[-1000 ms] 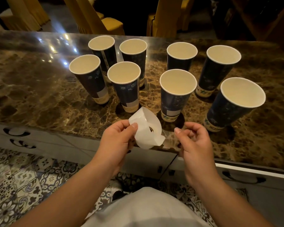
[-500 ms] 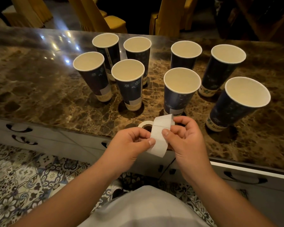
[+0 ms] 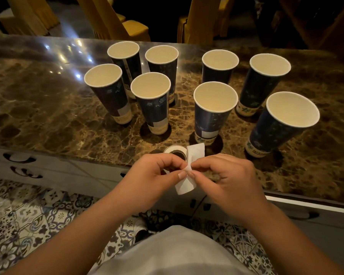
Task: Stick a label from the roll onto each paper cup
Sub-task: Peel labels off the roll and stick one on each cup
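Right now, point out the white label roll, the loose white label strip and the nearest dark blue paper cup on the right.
white label roll (image 3: 175, 151), head view, top rim.
loose white label strip (image 3: 196, 152), head view, upper end.
nearest dark blue paper cup (image 3: 270, 133), head view, side wall.

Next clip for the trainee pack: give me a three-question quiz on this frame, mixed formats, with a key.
1. How many paper cups stand on the marble table?
2. True or false: the label roll is lying inside one of the cups.
3. Multiple choice. What are the left hand and right hand doing?
A. Lifting a cup each
B. Both pinching the white label strip between them
C. Resting flat on the table

Key
1. Eight.
2. False: it sits on the table at the near edge, just behind the hands.
3. B.
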Demonstrator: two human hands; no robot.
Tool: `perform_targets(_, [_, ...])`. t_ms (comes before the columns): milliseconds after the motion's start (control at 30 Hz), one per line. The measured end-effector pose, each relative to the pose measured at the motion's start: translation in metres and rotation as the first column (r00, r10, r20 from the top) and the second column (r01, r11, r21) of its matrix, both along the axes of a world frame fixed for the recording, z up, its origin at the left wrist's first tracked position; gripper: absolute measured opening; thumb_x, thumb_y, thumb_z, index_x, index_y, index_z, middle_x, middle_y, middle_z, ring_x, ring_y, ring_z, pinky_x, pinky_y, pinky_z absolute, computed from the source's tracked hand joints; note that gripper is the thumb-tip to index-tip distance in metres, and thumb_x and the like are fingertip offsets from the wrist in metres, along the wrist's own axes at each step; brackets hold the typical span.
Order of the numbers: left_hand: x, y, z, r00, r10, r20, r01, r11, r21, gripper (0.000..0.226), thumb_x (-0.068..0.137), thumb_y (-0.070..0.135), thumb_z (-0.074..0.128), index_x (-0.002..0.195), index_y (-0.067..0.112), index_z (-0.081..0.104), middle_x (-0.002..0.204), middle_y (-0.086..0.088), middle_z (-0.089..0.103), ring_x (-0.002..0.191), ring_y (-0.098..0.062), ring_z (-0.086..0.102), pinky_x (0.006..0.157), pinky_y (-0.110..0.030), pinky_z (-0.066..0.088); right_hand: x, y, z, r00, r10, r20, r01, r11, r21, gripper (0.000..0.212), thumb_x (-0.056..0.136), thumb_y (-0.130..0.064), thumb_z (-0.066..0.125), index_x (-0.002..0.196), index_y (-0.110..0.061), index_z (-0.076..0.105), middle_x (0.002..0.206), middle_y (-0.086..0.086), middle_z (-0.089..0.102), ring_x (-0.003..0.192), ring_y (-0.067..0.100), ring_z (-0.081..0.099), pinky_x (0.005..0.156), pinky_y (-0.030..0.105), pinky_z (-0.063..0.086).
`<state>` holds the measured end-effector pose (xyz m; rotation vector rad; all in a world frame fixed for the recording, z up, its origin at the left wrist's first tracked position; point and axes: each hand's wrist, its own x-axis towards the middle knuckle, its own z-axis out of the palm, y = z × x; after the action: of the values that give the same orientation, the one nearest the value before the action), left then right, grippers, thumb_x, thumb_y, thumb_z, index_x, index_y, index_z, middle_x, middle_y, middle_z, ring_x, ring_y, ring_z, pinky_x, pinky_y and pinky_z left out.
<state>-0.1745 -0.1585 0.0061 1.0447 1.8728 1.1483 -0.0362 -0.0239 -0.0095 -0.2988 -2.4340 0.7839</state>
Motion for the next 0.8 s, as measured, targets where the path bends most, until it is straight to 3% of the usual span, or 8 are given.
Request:
perform_targets(133, [0.0038, 0.0011, 0.0035, 0.976, -0.012, -0.218, 0.013, 1.0, 0.002, 0.02, 0.087, 0.022, 0.068, 0.092, 0.041, 0.074, 0.085, 0.015, 0.072, 0.079, -0.013, 0.065, 0.071, -0.03, 0.055, 0.0026, -0.0028, 0.0017, 0.998, -0.034, 0.046, 0.03, 0.996, 0.079, 0.021, 0.088, -0.034, 0.063, 0.09, -0.018, 0.077, 0.08, -0.008, 0.074, 0.071, 0.002, 0.064, 0.063, 0.019, 0.052])
perform_targets(433, [0.0072, 0.0033, 0.0087, 0.858, -0.11, -0.501, 0.14, 0.99, 0.024, 0.021, 0.088, 0.016, 0.069, 0.101, 0.031, 0.075, 0.088, 0.015, 0.07, 0.085, -0.002, 0.064, 0.074, -0.022, 0.053, 0.0063, -0.0041, 0.0083, 0.994, -0.035, 0.106, 0.031, 0.999, 0.033, 0.025, 0.087, -0.039, 0.057, 0.085, -0.023, 0.077, 0.072, -0.013, 0.072, 0.063, 0.001, 0.061, 0.054, 0.022, 0.052])
perform_targets(567, [0.0082, 0.0045, 0.0069, 0.856, -0.105, -0.507, 0.122, 0.993, -0.001, 0.02, 0.089, 0.017, 0.069, 0.102, 0.032, 0.075, 0.089, 0.014, 0.071, 0.085, -0.005, 0.064, 0.075, -0.026, 0.054, 0.0065, -0.0037, 0.0069, 0.991, -0.05, 0.126, 0.049, 0.999, 0.015, 0.026, 0.087, -0.039, 0.054, 0.084, -0.025, 0.077, 0.07, -0.014, 0.07, 0.06, 0.001, 0.06, 0.052, 0.022, 0.052])
perform_targets(667, [0.0093, 0.0058, 0.0052, 0.885, -0.075, -0.46, 0.072, 0.997, -0.024, 0.018, 0.089, 0.019, 0.068, 0.1, 0.032, 0.075, 0.087, 0.017, 0.07, 0.084, -0.002, 0.063, 0.072, -0.018, 0.052, 0.0059, -0.0043, 0.0038, 0.988, -0.1, 0.114, 0.096, 0.995, 0.037, 0.026, 0.086, -0.036, 0.054, 0.08, -0.023, 0.075, 0.065, -0.012, 0.067, 0.057, 0.004, 0.059, 0.049, 0.026, 0.052])
perform_targets(733, [0.0076, 0.0063, 0.0037, 0.939, -0.004, -0.343, -0.015, 0.999, -0.053, 0.014, 0.089, 0.02, 0.067, 0.094, 0.031, 0.075, 0.08, 0.017, 0.068, 0.076, 0.001, 0.062, 0.066, -0.015, 0.049, 0.0053, -0.004, 0.0028, 0.984, -0.145, 0.098, 0.151, 0.987, -0.054, 0.021, 0.085, -0.033, 0.056, 0.079, -0.023, 0.074, 0.065, -0.012, 0.066, 0.058, 0.006, 0.059, 0.05, 0.025, 0.052])
perform_targets(800, [0.0031, 0.0056, 0.0016, 0.978, 0.091, -0.189, -0.107, 0.991, -0.079, 0.013, 0.089, 0.017, 0.067, 0.088, 0.028, 0.074, 0.079, 0.011, 0.069, 0.074, -0.003, 0.063, 0.067, -0.019, 0.051, 0.005, -0.0024, 0.0027, 0.976, -0.205, 0.074, 0.217, 0.944, -0.248, 0.014, 0.083, -0.028, 0.06, 0.077, -0.023, 0.073, 0.064, -0.013, 0.065, 0.062, 0.007, 0.062, 0.053, 0.017, 0.051])
